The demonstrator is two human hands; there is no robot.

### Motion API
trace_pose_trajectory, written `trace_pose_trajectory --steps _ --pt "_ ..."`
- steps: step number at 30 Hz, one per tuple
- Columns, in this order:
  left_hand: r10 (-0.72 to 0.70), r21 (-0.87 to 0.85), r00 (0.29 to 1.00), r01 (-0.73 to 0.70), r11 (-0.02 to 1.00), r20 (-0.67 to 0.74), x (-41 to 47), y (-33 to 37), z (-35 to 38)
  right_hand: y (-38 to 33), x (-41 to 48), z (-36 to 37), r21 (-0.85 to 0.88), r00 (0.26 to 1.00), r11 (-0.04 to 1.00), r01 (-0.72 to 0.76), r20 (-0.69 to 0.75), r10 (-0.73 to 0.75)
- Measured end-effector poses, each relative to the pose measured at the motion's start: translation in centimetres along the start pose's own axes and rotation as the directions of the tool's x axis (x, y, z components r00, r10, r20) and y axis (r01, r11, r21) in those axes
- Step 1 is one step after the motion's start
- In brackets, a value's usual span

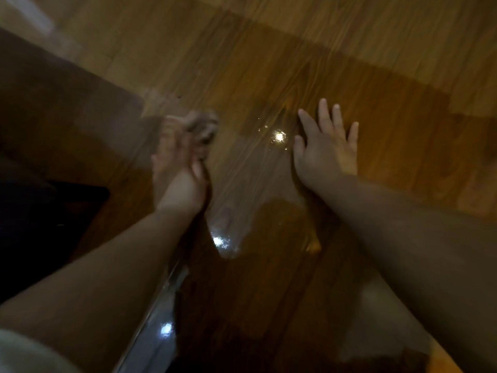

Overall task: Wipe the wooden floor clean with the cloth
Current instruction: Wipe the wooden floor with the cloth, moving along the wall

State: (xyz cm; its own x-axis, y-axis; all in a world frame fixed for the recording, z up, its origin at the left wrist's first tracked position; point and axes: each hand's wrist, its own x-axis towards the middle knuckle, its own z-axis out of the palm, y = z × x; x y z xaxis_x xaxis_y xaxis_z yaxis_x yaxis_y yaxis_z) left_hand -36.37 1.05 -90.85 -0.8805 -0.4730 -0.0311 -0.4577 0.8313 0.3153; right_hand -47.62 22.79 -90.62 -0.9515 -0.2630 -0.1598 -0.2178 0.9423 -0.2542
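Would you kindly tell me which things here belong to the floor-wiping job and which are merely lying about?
Job: cloth, gripped by left hand; wooden floor; right hand, flat on it.
Lying about: brown mat-like thing; black object; shiny strip.

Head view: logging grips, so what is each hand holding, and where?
Left hand grips the bunched cloth; blur hides which part. Right hand holds nothing, fingers straight.

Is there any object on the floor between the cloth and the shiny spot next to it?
No, nothing visible stands there. The cloth, gripped by the left hand, has only bare wooden floor between it and the shiny spot. The right hand, fingers spread, is on the far side of that spot, not in the path.
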Motion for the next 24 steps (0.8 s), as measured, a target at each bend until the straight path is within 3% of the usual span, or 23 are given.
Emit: trace_pose_trajectory --steps 3,5,6,7,8,9,10,11,12,14,16,18,20,22,24 --pt "-0.335 -0.023 0.936 0.334 0.942 -0.113 2.4 -2.5 -1.3 0.0 0.0 -0.3 -0.017 1.000 1.000 -0.015 0.011 0.015" --pt "-0.421 -0.058 0.891 0.418 0.907 -0.168 2.9 -1.9 -1.0 -0.3 0.0 -0.4 -0.008 0.999 0.999 -0.032 0.005 0.032" --pt "-0.396 -0.085 0.903 0.387 0.918 -0.170 2.7 -0.8 -0.6 -0.6 0.1 -0.5 0.002 0.999 0.999 -0.037 0.004 0.037" --pt "-0.302 -0.125 0.944 0.287 0.950 -0.130 2.2 0.7 -0.1 -0.9 0.3 -0.5 0.012 0.999 0.999 -0.038 0.006 0.037" --pt "-0.105 -0.168 0.992 0.093 0.981 -0.064 1.2 2.2 0.5 -1.2 0.4 -0.6 0.018 0.999 0.999 -0.034 0.012 0.033" --pt "0.136 -0.174 0.991 -0.132 0.976 0.011 0.0 3.5 0.9 -1.6 0.7 -0.6 0.025 0.999 0.999 -0.028 0.018 0.028" --pt "0.326 -0.141 0.943 -0.313 0.939 0.075 -0.8 3.7 1.2 -2.0 1.0 -0.6 0.029 0.999 0.999 -0.023 0.024 0.022" --pt "0.414 -0.118 0.904 -0.403 0.908 0.102 -0.6 3.2 1.1 -2.2 1.3 -0.7 0.029 0.999 0.999 -0.018 0.028 0.017" --pt "0.377 -0.109 0.921 -0.367 0.924 0.096 0.1 2.1 0.6 -2.5 1.4 -0.8 0.023 1.000 1.000 -0.008 0.030 0.007" --pt "0.099 -0.052 0.995 -0.100 0.994 -0.021 2.1 -0.5 -0.2 -2.5 1.8 -1.0 0.001 1.000 1.000 0.002 0.027 -0.002" --pt "-0.264 -0.019 0.956 0.264 0.964 -0.124 3.5 -2.4 -1.0 -2.0 2.2 -1.5 -0.021 0.999 1.000 -0.016 0.044 0.017" --pt "-0.429 -0.032 0.890 0.430 0.902 -0.152 4.9 -2.1 -1.1 -1.0 2.6 -2.1 -0.019 0.997 0.998 -0.052 0.059 0.053" --pt "-0.353 -0.058 0.925 0.348 0.936 -0.139 6.7 -0.2 -0.8 0.2 2.8 -2.6 0.004 0.994 0.996 -0.089 0.066 0.088" --pt "-0.126 -0.065 0.989 0.121 0.991 -0.080 8.3 2.8 0.2 1.7 3.1 -2.9 -0.003 0.990 0.992 -0.129 0.059 0.129" --pt "0.173 -0.053 0.985 -0.172 0.984 0.006 8.1 6.8 1.7 3.1 3.3 -3.1 -0.028 0.985 0.986 -0.162 0.058 0.163"
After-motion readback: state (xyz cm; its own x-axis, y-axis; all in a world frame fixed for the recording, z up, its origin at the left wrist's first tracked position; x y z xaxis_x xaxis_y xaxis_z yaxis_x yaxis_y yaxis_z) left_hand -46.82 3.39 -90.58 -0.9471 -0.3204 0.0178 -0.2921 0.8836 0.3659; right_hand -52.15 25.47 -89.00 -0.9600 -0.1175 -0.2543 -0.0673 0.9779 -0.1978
